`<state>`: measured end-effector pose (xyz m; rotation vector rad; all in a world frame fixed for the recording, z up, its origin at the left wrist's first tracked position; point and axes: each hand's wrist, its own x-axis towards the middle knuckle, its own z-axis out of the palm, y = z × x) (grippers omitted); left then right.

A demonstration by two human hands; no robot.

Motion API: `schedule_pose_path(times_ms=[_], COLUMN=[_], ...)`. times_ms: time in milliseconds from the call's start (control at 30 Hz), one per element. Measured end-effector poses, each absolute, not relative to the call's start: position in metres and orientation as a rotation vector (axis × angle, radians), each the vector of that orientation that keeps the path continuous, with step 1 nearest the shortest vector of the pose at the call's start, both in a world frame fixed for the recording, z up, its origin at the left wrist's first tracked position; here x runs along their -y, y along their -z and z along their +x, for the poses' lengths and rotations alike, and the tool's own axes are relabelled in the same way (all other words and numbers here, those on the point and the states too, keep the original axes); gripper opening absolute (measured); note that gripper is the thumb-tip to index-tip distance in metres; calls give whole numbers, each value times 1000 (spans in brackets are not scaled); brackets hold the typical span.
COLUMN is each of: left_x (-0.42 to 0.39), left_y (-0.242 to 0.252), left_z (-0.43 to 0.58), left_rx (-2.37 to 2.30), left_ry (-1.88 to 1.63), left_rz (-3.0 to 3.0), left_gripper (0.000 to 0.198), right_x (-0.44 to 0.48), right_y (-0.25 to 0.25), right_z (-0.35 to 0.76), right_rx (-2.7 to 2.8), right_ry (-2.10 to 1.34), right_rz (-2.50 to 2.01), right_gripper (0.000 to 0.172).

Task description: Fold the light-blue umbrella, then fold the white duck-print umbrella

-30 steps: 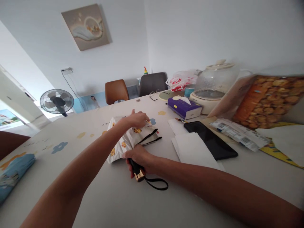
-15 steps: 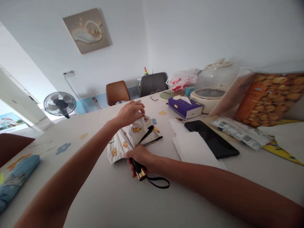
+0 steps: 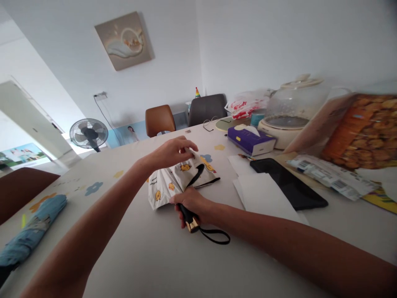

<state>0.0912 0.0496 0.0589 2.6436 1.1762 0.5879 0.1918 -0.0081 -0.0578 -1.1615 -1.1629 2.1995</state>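
A folded umbrella point(image 3: 164, 184) with white cloth, yellow chick prints and a dark edge lies on the table before me, its canopy loose and bunched. My right hand point(image 3: 194, 205) is closed round its black handle, close to the cloth. The gold-coloured handle end and a black wrist strap stick out below that hand. Over the far side of the canopy, my left hand point(image 3: 173, 152) rests with bent fingers gripping the cloth; its fingertips are partly hidden.
A blue folded umbrella point(image 3: 34, 227) lies at the left. On the right of the table point(image 3: 130, 248) are white papers point(image 3: 263, 192), a black phone point(image 3: 288, 182), a purple tissue box point(image 3: 248, 138), a glass kettle point(image 3: 291, 107) and a snack bag point(image 3: 362, 132). Chairs stand beyond.
The view has turned slightly left, so everything sits further right. Both hands keep their places on the umbrella, with the left fingers shifted very little.
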Motion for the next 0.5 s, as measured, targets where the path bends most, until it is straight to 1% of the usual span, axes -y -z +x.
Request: schedule_pose_path(times_ms=[267, 400, 500], left_x=[-57, -50, -31], left_y=[-53, -61, -72], left_z=[100, 95, 82], left_rx=[-1257, -1219, -1284], left_ry=[-587, -723, -854], left_rz=[2616, 2587, 2487], left_gripper=[20, 19, 20], right_x=[8, 6, 6], right_y=[56, 61, 64], right_z=[192, 192, 192], right_rx=[1132, 1147, 1163], right_ry=[-2182, -2224, -2221], right_rz=[-1162, -1179, -1173], right_gripper=[17, 18, 17])
